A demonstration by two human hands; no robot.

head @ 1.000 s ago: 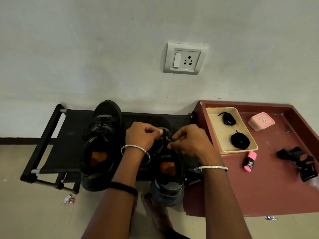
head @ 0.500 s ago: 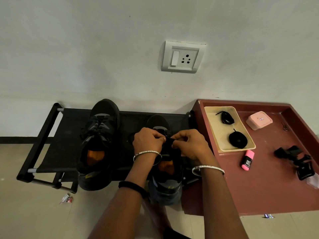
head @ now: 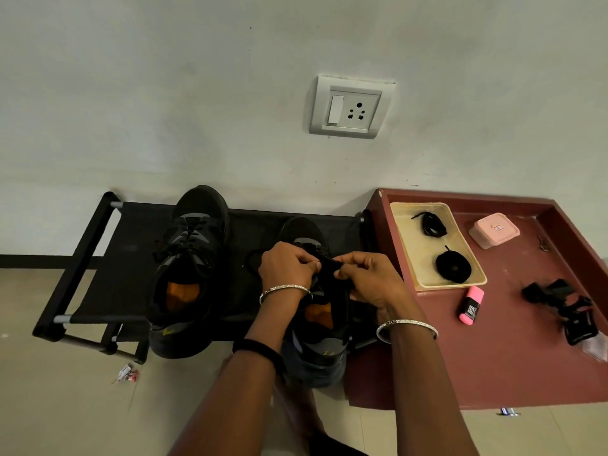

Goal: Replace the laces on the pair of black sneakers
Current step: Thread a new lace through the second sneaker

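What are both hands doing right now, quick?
Left hand: pinches the black lace above the sneaker.
Right hand: pinches the same black lace.

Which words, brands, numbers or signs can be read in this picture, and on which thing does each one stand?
No text here can be read with certainty.
pink highlighter: white print on its black label, too blurred to read.
pink box: a small mark on the lid, too small to read.
wrapper on the floor: print too small to read.
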